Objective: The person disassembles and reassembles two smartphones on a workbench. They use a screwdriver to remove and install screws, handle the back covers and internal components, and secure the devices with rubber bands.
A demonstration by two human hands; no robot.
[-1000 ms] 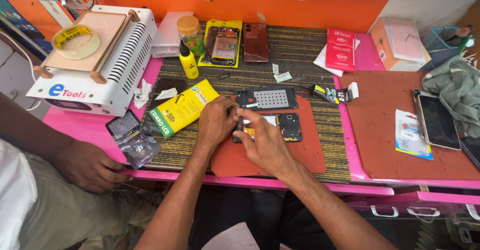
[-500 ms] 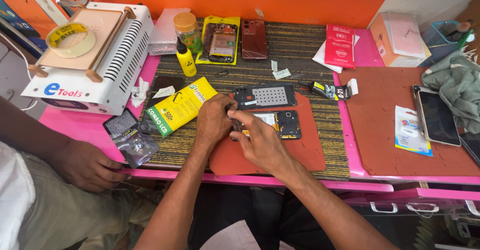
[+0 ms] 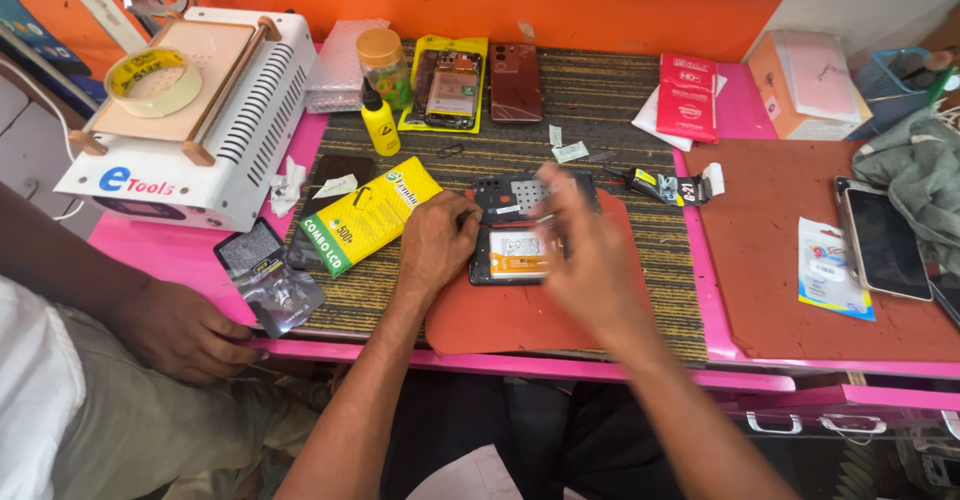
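A bystander's hand (image 3: 180,330) rested on the pink bench edge (image 3: 560,365) at the near left, holding nothing, close to a small dark packet (image 3: 268,278) that overhung the rim; a nudge from that hand could have tipped the packet off.

The left hand (image 3: 435,245) pressed down on the left end of the opened phone (image 3: 515,253), fingers curled against its frame, pinning it to the red mat (image 3: 480,315). The right hand (image 3: 590,250) was above the phone's right side and blurred; whether it pinched a part or tool could not be told. The phone lay flat at the mat's upper middle, its insides exposed. A slip at that speed could probably have scraped the bare board or flicked a loose part onto the striped mat (image 3: 600,110), where it would be hard to find.

A dark inner plate (image 3: 530,195) lay just behind the phone, touching or nearly so, and could have been shoved. A yellow box (image 3: 368,215) sat near the left wrist. Farther back a yellow bottle (image 3: 380,125) stood upright and might have toppled if bumped.
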